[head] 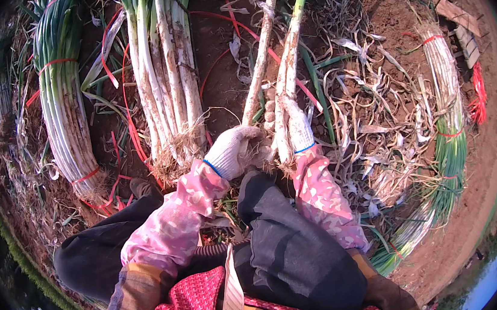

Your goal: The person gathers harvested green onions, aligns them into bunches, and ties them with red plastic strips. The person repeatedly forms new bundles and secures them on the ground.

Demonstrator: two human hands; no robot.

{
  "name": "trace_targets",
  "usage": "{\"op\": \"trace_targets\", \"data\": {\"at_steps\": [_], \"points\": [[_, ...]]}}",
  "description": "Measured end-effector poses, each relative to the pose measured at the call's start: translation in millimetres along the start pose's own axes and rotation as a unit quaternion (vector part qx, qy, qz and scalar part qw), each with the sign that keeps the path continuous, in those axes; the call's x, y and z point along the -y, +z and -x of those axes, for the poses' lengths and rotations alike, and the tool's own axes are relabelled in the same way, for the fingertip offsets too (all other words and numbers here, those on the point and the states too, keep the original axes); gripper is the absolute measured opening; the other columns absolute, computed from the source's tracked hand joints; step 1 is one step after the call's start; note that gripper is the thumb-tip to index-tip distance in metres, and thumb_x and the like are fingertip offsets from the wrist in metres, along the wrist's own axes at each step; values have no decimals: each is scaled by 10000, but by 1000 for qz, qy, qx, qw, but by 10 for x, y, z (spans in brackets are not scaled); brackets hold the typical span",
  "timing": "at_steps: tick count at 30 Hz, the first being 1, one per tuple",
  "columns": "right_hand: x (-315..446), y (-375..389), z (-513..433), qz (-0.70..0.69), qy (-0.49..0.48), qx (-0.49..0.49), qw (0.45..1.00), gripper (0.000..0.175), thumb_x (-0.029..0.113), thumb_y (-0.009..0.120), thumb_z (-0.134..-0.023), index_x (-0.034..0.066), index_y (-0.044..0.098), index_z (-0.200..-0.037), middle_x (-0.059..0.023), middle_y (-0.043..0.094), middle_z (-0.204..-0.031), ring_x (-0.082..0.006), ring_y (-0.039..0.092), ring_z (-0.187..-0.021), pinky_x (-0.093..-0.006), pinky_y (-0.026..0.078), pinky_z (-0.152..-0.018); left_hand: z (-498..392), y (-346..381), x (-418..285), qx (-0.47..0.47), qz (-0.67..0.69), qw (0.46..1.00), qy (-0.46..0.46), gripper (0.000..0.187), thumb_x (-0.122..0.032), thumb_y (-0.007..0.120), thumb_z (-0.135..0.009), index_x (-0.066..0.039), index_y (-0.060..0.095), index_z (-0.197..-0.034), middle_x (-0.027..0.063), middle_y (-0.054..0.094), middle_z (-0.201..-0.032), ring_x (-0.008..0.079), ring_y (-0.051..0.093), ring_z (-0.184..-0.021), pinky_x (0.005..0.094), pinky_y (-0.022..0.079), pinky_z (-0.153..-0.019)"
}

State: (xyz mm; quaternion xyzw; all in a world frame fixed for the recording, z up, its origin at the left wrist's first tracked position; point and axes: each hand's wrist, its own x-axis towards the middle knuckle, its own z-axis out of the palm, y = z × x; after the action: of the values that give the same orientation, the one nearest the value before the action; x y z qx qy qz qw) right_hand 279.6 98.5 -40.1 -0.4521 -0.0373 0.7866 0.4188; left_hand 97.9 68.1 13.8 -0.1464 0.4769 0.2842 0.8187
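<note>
I wear white knit gloves with blue cuffs. My left hand (231, 150) is closed around the root end of one long green onion stalk (259, 65), which is upright in the picture and smeared with soil. Close to its right, my right hand (298, 120) wraps round the lower white part of more green onion stalks (288, 64); their roots hang just below the glove. Left of my hands lies a loose pile of green onions (167, 60), roots toward me. The leaf tips of the pile and of the held stalks run out of the top of the picture.
A tied bundle of green onions (61, 103) lies at the left, bound with red ties. More tied bundles (446, 85) line the right. Red plastic strapping (130, 115) and dry peeled leaves (371, 109) litter the soil. Red strips (478, 95) hang beside a wooden piece (456, 14).
</note>
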Motion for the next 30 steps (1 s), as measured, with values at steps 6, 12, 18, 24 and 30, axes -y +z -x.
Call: {"op": "trace_targets", "data": {"at_steps": [6,12,18,24,30], "points": [[-556,-216,-91,37,-25,-36,998,235,205,707,-1007,58,704,-1191,-26,730,-976,-156,716,-808,-298,585,-715,-239,-160,346,-17,-180,975,127,389,-263,746,-988,-56,624,-1293,70,736,-1028,185,717,-774,307,604,-640],[149,33,382,360,-94,-257,892,352,315,771,-956,10,673,-1102,-40,669,-760,-147,610,-545,-306,491,-510,-334,-421,200,34,-158,985,60,288,-142,745,-960,19,646,-1178,81,721,-907,163,670,-663,299,561,-565],[678,-149,921,-52,-250,-94,962,378,284,599,-1075,45,603,-1368,-21,662,-854,-104,580,-580,-247,475,-485,-306,-442,248,101,-45,994,17,275,-162,650,-1035,27,629,-1234,121,739,-991,227,741,-813,359,645,-721],[-163,-369,269,27,-30,-86,996,319,291,593,-1083,8,664,-1212,-79,713,-996,-181,696,-821,-332,595,-724,-214,-311,357,80,-50,996,-10,277,-116,609,-1043,0,594,-1294,148,733,-1064,280,743,-847,444,653,-755],[-434,-367,188,273,-50,-52,959,321,231,653,-1041,-9,673,-1253,-104,731,-1107,-223,704,-1045,-359,576,-924,18,-388,398,90,-45,995,-28,381,-154,637,-1040,36,544,-1357,200,717,-1144,332,757,-939,472,657,-840]]}}
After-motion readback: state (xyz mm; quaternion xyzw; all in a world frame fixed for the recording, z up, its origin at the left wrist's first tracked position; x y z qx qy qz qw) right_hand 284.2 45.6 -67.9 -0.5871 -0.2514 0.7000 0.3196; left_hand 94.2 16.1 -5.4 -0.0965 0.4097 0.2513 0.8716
